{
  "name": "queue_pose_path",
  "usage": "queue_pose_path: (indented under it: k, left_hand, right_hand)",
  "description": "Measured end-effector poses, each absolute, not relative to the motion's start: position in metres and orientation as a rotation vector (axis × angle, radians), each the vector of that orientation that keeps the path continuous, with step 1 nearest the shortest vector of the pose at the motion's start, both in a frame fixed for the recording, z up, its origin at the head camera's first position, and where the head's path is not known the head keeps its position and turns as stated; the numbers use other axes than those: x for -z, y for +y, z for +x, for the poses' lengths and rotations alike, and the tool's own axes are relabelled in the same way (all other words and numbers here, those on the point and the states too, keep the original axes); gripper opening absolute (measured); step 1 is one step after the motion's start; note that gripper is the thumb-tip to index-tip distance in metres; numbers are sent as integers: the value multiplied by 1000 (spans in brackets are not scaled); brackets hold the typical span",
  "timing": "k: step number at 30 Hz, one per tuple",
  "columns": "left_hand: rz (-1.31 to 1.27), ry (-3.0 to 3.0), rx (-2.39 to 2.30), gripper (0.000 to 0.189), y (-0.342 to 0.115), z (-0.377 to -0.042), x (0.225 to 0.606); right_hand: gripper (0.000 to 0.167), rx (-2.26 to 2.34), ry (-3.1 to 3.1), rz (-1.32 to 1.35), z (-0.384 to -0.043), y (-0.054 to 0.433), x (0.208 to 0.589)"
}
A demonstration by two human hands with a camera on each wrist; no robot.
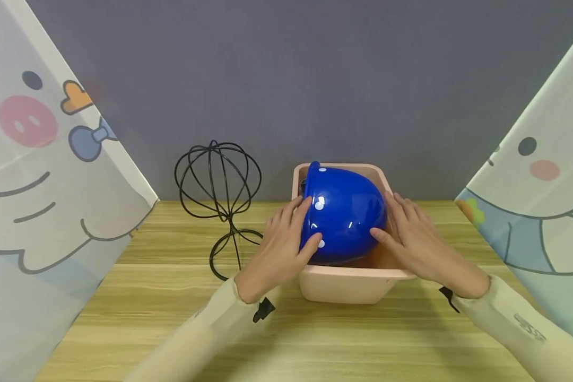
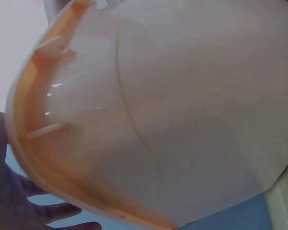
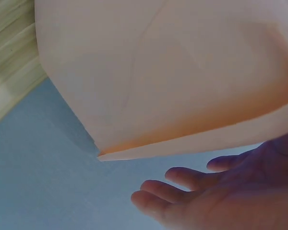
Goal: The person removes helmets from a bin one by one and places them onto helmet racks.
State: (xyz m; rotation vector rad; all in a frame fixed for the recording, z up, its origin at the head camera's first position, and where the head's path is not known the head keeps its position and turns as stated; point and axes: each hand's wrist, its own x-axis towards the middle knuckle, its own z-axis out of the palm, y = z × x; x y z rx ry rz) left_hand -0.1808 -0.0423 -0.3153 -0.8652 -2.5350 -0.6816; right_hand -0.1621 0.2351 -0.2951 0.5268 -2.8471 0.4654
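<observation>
A glossy blue helmet (image 1: 346, 212) with white round studs lies on its side in a pale pink plastic bin (image 1: 348, 286), its rim facing left. My left hand (image 1: 286, 244) rests over the helmet's rim, fingers extended and thumb on the shell. At the crown end is my right hand (image 1: 413, 241), its thumb at the shell and its fingers stretched along the bin's right edge. Both wrist views look up at the bin's outer wall (image 2: 192, 96). Fingers of the left hand (image 2: 19, 196) and right hand (image 3: 221, 191) show below its lip, loosely spread.
A black wire stand (image 1: 226, 212) with a rounded cage top stands left of the bin, close to my left forearm. The wood-grain table (image 1: 172, 318) meets a grey wall (image 1: 286, 95) behind. Cartoon-printed panels (image 1: 544, 185) flank both sides.
</observation>
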Motion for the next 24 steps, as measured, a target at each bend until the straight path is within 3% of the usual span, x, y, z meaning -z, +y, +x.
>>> queue_pose_path:
  k: [24]
  left_hand:
    - [-769, -2469, 719, 52, -21, -215, 310]
  right_hand:
    - [103, -569, -2956, 470, -177, 238, 304]
